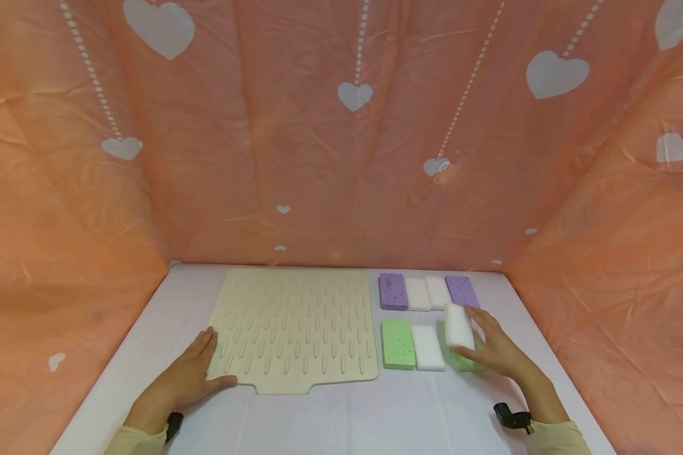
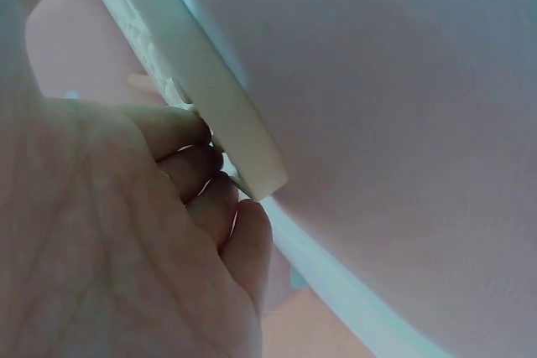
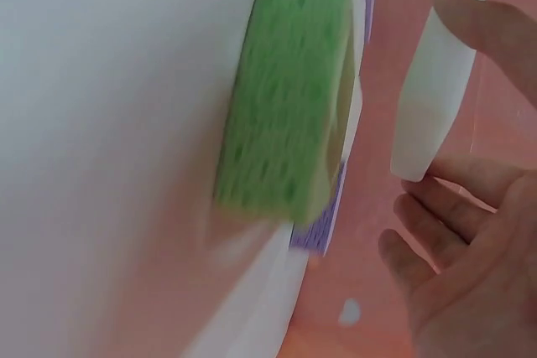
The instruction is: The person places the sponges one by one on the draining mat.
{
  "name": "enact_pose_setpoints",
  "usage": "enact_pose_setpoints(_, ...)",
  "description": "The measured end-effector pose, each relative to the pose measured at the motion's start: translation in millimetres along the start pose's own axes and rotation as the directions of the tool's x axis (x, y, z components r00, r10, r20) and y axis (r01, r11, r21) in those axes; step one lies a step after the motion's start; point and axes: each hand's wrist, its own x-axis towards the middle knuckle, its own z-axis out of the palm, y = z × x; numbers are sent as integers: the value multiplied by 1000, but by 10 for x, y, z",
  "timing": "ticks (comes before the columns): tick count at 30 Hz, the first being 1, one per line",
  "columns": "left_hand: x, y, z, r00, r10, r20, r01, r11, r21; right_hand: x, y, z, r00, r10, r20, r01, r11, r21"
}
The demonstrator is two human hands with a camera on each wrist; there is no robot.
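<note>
While your left hand [image 1: 186, 374], thumb spread, touches the left edge of the board [image 1: 293, 328], your right hand [image 1: 494, 346] pinches, above the right green sponge [image 1: 467, 363], a white sponge [image 1: 458, 327], probably light and soft, best held gently at near and far ends.

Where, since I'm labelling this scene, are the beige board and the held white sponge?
Beige board [image 1: 293, 328]: head view, middle of its top.
Held white sponge [image 1: 458, 326]: head view, middle of its visible face.

Board [image 1: 295, 328]: cream, tonal rows of short strokes.
Back sponges [image 1: 393, 292]: purple, dark speckling.
Front sponges [image 1: 398, 344]: green, darker flecks.
Blocks [image 1: 458, 327]: plain white.
Bench [image 1: 347, 423]: near-white.
Backdrop [image 1: 296, 145]: orange, white hearts, some on dotted lines.
Sleeves [image 1: 560, 438]: pale yellow.
</note>
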Motion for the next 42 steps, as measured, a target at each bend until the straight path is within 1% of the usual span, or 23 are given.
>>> enact_pose_setpoints(2, 2, 0, -4, 1000, 5, -6, -5, 1000, 0, 36, -64, 51, 1000, -7, 3, 7, 1000, -5)
enact_pose_setpoints(4, 1, -5, 1, 999, 21, -26, -21, 1000, 2, 72, -125, 101, 1000, -15, 6, 15, 1000, -3)
enact_pose_setpoints(6, -6, -11, 12, 999, 26, -38, -27, 1000, -15, 110, -184, 146, 1000, -29, 5, 29, 1000, -3)
enact_pose_setpoints(9, -7, -25, 25, 998, 38, -55, -39, 999, -18, 168, -253, 211, 999, -39, 5, 39, 999, 3)
enact_pose_setpoints(12, 4, -20, 24, 1000, 17, -26, -18, 999, -37, 222, -315, 272, 999, -39, 10, 39, 999, 4)
enact_pose_setpoints(13, 13, -20, 21, 999, 23, -25, -23, 1000, -17, 238, -334, 293, 999, -38, 12, 38, 999, 9)
enact_pose_setpoints(16, 21, -3, 13, 1000, 0, 5, 0, 1000, -27, 290, -398, 357, 998, -57, 18, 57, 998, 21)
enact_pose_setpoints(19, 25, -5, 18, 1000, 3, 4, -3, 1000, -11, 349, -463, 430, 997, -78, 18, 77, 997, 31)
enact_pose_setpoints(20, 24, -6, 20, 1000, -5, 10, 5, 1000, -19, 369, -485, 455, 997, -81, 20, 80, 996, 30)
enact_pose_setpoints(24, 24, -17, 29, 1000, 5, 0, -5, 1000, -3, 450, -595, 553, 996, -91, 12, 90, 995, 32)
enact_pose_setpoints(28, 26, -16, 16, 1000, 1, 4, -1, 1000, 10, 537, -723, 645, 993, -122, 2, 122, 991, 46)
enact_pose_setpoints(31, 25, -10, 11, 1000, -4, 7, 4, 1000, 9, 598, -814, 706, 990, -139, 17, 138, 988, 63)
enact_pose_setpoints(36, 15, -2, 14, 1000, -8, 6, 8, 1000, -11, 675, -974, 816, 990, -131, 57, 125, 987, 101)
enact_pose_setpoints(42, 15, -20, 19, 1000, -12, 19, 12, 1000, -23, 759, -1137, 952, 987, -150, 59, 143, 984, 104)
